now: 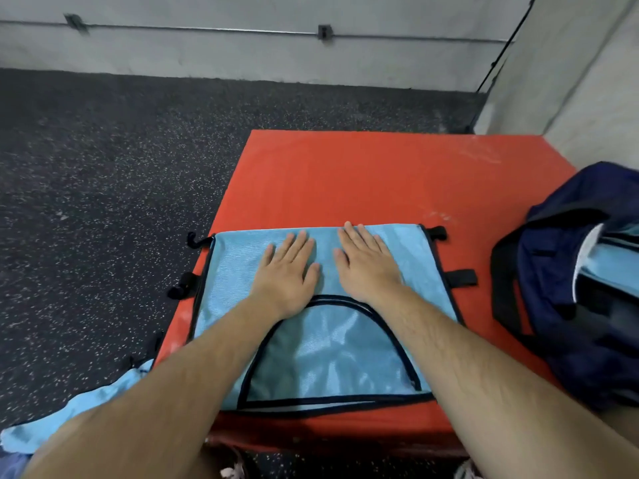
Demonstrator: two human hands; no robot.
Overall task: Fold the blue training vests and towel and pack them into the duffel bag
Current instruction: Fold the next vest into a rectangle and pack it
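**Both palms flat on the vest**

Nearest the camera, two bare forearms reach forward over the front edge of the red surface. At lower left a light blue cloth hangs off the surface's near corner onto the floor; whether it is a vest or the towel cannot be told.

The vest lies flat on the near left part of the surface, doubled into a rough rectangle. Its longer side appears to run left to right, with the whole shape turned slightly clockwise. It is shiny light blue mesh edged in black binding. A black-trimmed arched opening sits in its near half, the crown of the arch pointing away from the person and the open end at the near edge. Short black tabs stick out from both side edges.

On the vest's far half, the left hand and right hand press down side by side, just apart. Each grip is wide, with fingers straight and lightly spread, holding nothing.

To the right, apart from the vest, the navy bag sits open on the surface, with light blue fabric showing inside.

Beyond lie the speckled dark floor and a grey wall with a pipe running along it.
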